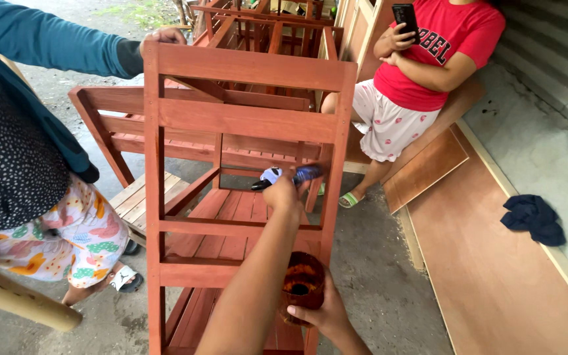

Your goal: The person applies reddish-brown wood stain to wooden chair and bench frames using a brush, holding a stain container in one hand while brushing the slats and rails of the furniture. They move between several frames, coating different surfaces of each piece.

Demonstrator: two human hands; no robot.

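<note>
Head view: left hand [283,195] grasps a brush [288,176] inside the red shelf frame [248,69]; right hand [327,314] grips the stain cup [302,281]. Keep strokes along the grain.

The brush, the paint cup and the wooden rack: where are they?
brush [290,176], head view, its blue handle.
paint cup [302,284], head view, its stained rim.
wooden rack [248,67], head view, its top rail.

I see a red-brown stained wooden rack [244,125], a blue-and-white brush handle [290,176], a dark brown cup [302,284], a red shirt [448,52], teal sleeve [41,39], navy cloth [534,219]
</note>
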